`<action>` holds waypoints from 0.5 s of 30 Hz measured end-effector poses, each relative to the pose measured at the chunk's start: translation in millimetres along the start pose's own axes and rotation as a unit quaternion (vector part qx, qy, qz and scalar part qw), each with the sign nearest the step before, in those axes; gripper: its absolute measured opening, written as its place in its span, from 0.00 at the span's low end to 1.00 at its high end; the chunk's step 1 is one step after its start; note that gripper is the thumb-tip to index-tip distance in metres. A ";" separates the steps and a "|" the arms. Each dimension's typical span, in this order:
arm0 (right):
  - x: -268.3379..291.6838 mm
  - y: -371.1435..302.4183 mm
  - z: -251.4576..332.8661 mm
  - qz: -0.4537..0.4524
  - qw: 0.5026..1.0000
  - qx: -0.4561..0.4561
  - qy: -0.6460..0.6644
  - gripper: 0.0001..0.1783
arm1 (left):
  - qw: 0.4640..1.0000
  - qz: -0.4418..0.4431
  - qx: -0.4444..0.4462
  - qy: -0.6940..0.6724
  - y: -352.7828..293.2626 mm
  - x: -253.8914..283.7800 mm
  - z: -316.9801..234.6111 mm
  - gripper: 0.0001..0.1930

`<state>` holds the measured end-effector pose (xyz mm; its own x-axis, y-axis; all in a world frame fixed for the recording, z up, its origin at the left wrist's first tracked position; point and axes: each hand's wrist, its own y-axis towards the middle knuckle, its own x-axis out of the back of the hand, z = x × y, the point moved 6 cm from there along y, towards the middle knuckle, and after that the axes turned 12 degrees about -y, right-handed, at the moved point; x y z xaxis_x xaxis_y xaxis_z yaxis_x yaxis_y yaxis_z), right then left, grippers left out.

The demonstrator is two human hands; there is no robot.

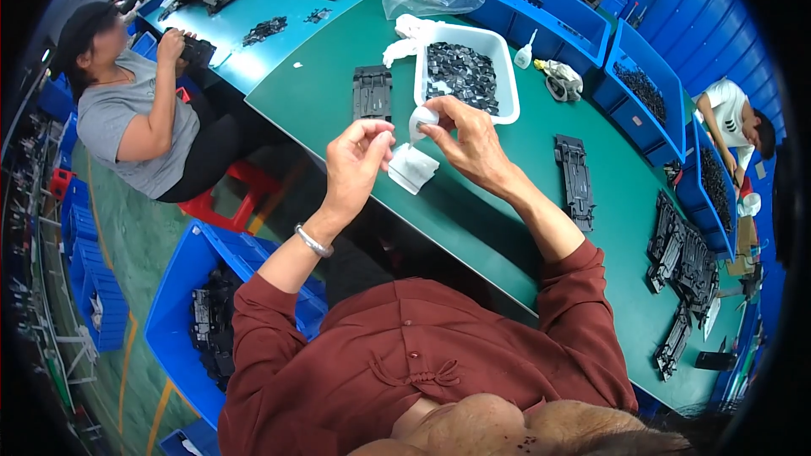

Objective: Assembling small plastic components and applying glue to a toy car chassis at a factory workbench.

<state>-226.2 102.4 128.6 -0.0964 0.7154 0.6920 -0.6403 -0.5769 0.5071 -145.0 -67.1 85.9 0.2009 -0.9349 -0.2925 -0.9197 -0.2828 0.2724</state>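
Observation:
My right hand (469, 137) is closed around a small white rounded thing (421, 121), perhaps a roll or a small bottle; its kind is not plain. Close beside it, my left hand (359, 160) has thumb and fingers pinched together, and whatever may be between them is too small to make out. Just below the fingertips lies a folded white cloth or paper (412, 171) at the table's near edge. A black molded plastic part (372, 91) rests beyond my left hand. Past my right hand stands a white tray (509, 89) filled with small black pieces (460, 74).
On the green table (498, 219) lie a long black part (574, 181) and a pile of black parts (683, 249). A white squeeze bottle (525, 52), a crumpled cloth (559, 80) and blue bins (639, 93) stand behind. A co-worker (139, 101) sits at left, another person (733, 122) at far right.

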 end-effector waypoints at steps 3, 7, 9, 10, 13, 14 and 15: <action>-0.3 1.1 3.4 -0.008 0.999 0.034 -0.009 0.13 | 1.000 0.010 0.016 -0.015 -12.8 1.4 -2.2 0.08; 17.2 4.6 8.3 -0.029 0.999 0.013 0.024 0.12 | 0.997 0.012 0.059 -0.058 -34.2 0.2 -6.5 0.10; 26.9 3.1 22.6 -0.040 0.998 0.033 0.040 0.12 | 0.993 0.030 0.086 -0.078 -44.4 -6.3 -11.5 0.11; 29.3 -1.8 25.6 -0.045 0.997 0.050 0.028 0.12 | 0.990 0.044 0.104 -0.086 -50.6 -12.8 -12.9 0.12; 39.6 -19.2 50.8 -0.062 0.994 0.092 -0.011 0.14 | 0.973 0.092 0.157 -0.144 -63.0 -29.1 -11.0 0.18; 42.5 -27.5 62.3 -0.079 0.988 0.126 -0.040 0.15 | 0.962 0.093 0.174 -0.189 -67.5 -33.8 -9.3 0.19; 41.3 -37.5 64.9 -0.093 0.984 0.146 -0.050 0.17 | 0.951 0.095 0.187 -0.228 -70.5 -39.0 -6.2 0.21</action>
<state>-156.6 128.0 171.5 0.0865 0.7849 0.6135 -0.3927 -0.5391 0.7451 -85.9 -12.1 83.8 -0.0688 -0.7476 -0.6606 -0.9976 0.0566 0.0400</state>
